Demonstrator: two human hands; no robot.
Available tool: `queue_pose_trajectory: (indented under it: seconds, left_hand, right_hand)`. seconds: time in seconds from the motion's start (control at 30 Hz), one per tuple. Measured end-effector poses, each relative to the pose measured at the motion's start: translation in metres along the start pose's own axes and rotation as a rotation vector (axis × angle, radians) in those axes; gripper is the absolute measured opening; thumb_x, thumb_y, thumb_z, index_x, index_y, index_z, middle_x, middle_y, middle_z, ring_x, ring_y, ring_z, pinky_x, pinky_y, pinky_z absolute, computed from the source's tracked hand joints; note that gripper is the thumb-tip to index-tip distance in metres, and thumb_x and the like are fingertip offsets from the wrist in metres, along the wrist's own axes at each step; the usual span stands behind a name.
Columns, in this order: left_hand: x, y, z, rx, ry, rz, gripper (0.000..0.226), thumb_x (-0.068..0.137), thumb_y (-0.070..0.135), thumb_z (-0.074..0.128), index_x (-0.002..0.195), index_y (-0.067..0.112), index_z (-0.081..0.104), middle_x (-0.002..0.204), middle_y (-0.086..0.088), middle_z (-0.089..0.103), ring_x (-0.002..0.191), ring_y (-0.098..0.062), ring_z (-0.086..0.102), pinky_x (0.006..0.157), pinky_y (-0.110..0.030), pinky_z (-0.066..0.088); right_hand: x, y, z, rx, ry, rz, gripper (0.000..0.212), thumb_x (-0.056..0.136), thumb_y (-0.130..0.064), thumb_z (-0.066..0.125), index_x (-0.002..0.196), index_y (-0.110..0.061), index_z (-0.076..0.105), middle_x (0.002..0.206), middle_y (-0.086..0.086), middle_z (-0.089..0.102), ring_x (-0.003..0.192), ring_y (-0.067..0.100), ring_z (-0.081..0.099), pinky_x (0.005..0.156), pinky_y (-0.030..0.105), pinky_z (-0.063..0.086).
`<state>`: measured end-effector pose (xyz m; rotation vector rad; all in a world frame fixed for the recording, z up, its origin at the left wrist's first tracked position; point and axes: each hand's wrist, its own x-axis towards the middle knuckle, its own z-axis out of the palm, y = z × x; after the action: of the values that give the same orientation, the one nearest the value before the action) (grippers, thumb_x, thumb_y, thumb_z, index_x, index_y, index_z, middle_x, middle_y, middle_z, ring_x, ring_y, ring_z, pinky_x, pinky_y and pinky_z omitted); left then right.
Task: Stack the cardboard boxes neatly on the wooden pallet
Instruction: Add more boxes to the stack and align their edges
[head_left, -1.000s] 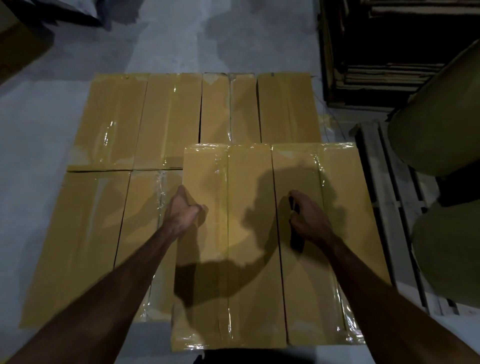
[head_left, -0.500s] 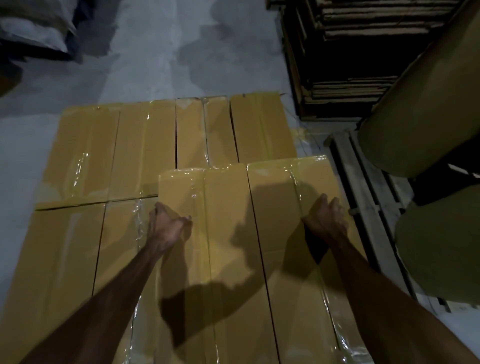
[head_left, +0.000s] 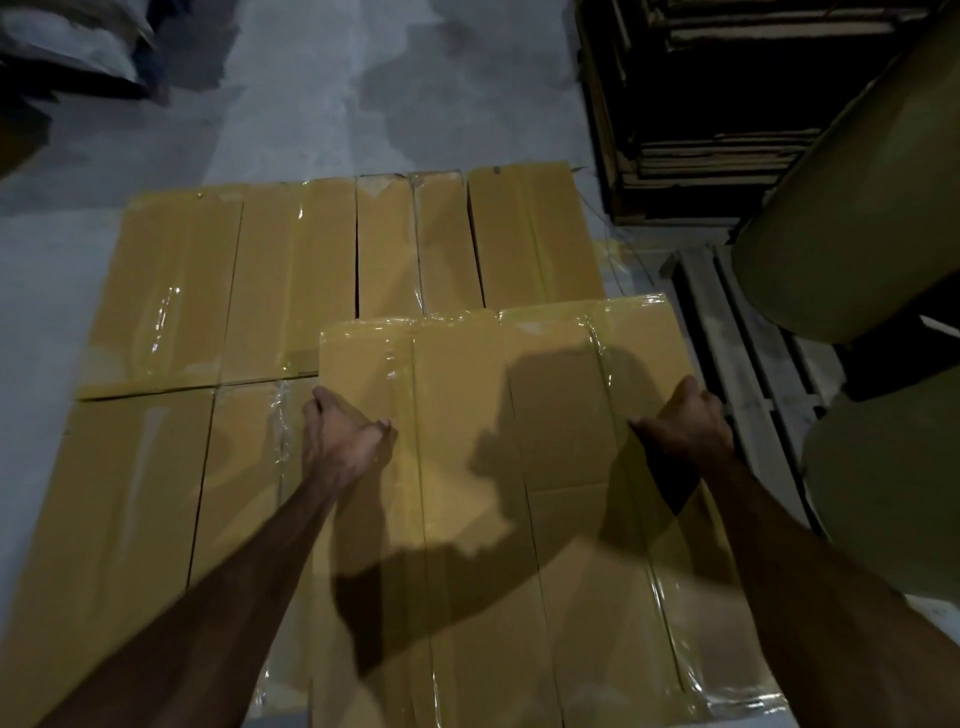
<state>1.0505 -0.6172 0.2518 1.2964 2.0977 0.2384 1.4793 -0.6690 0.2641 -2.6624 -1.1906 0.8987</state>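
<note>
A grey concrete floor (head_left: 322, 104), mottled with darker damp-looking patches, fills the top of the view. On it lies a lower layer of cardboard boxes (head_left: 291, 280), long flat rectangles of smooth tan card packed edge to edge, their seams sealed with glossy clear tape that catches the light in wrinkled streaks. Whatever they rest on is hidden beneath them.

On top of that layer, toward the near right, sit two upper boxes side by side: the left top box (head_left: 415, 395) and the right top box (head_left: 561, 395), both the same tan card with shiny tape along their edges and dark arm shadows across them.

At the right stand two big rounded olive-green rolls (head_left: 831, 249) with a matte surface, above a wooden pallet (head_left: 727, 332) of pale worn slats with dark gaps. Behind, a dark stack of flattened cardboard sheets (head_left: 727, 150) shows ragged layered edges.

The left hand (head_left: 340, 441) grips the left edge of the left top box, thumb on the top face and fingers curled over the side. The right hand (head_left: 685, 426) clasps the right edge of the right top box, fingers bent down over it.
</note>
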Motion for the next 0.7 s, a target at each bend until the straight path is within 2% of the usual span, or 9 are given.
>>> queue_pose_trajectory:
  seconds: [0.1, 0.27, 0.37, 0.47, 0.6, 0.7]
  left_hand:
    - [0.003, -0.001, -0.001, 0.011, -0.003, 0.003, 0.12, 0.088, 0.047, 0.082, 0.166, 0.006, 0.0, 0.17, -0.017, 0.016, 0.149, -0.045, 0.032, 0.116, -0.052, 0.039]
    - [0.005, 0.0, 0.003, 0.035, 0.008, 0.038, 0.123, 0.085, 0.048, 0.084, 0.165, 0.003, 0.002, 0.167, -0.019, 0.02, 0.147, -0.046, 0.035, 0.114, -0.05, 0.041]
    - [0.003, -0.008, -0.001, 0.002, -0.019, 0.048, 0.125, 0.082, 0.048, 0.087, 0.166, 0.009, 0.004, 0.169, -0.017, 0.021, 0.148, -0.045, 0.034, 0.116, -0.057, 0.04]
    - [-0.009, -0.026, -0.007, -0.052, -0.027, 0.099, 0.116, 0.079, 0.042, 0.09, 0.164, 0.016, 0.016, 0.163, -0.013, 0.035, 0.145, -0.044, 0.04, 0.112, -0.063, 0.044]
    - [-0.048, -0.054, -0.003, -0.087, -0.074, 0.081, 0.117, 0.08, 0.043, 0.089, 0.165, 0.017, 0.013, 0.168, -0.01, 0.03, 0.149, -0.041, 0.035, 0.114, -0.067, 0.04]
    - [-0.087, -0.073, 0.005, -0.145, -0.091, 0.044, 0.122, 0.085, 0.042, 0.085, 0.169, 0.023, -0.001, 0.174, -0.005, 0.017, 0.155, -0.039, 0.028, 0.119, -0.063, 0.036]
  right_hand:
    - [0.004, 0.003, -0.004, -0.032, -0.026, -0.03, 0.086, 0.084, -0.047, 0.084, 0.145, -0.006, 0.037, 0.151, 0.026, 0.038, 0.134, 0.05, 0.044, 0.104, 0.058, 0.045]
    - [0.008, 0.005, -0.001, -0.036, -0.039, -0.059, 0.082, 0.085, -0.046, 0.083, 0.14, -0.006, 0.037, 0.151, 0.027, 0.036, 0.135, 0.05, 0.043, 0.104, 0.058, 0.045]
    - [0.0, 0.01, 0.004, -0.01, -0.011, -0.096, 0.08, 0.083, -0.055, 0.081, 0.135, -0.01, 0.038, 0.149, 0.024, 0.037, 0.132, 0.05, 0.045, 0.101, 0.06, 0.048]
    - [-0.022, 0.025, 0.014, 0.024, 0.081, -0.127, 0.072, 0.084, -0.061, 0.075, 0.127, -0.016, 0.039, 0.144, 0.021, 0.042, 0.127, 0.048, 0.049, 0.098, 0.061, 0.05]
    - [-0.067, 0.05, 0.024, 0.046, 0.121, -0.05, 0.079, 0.092, -0.056, 0.069, 0.149, -0.014, 0.033, 0.159, 0.022, 0.034, 0.138, 0.049, 0.043, 0.108, 0.063, 0.043]
    - [-0.094, 0.072, 0.03, 0.058, 0.114, -0.025, 0.088, 0.091, -0.059, 0.069, 0.155, -0.016, 0.027, 0.158, 0.022, 0.036, 0.138, 0.047, 0.044, 0.108, 0.062, 0.043]
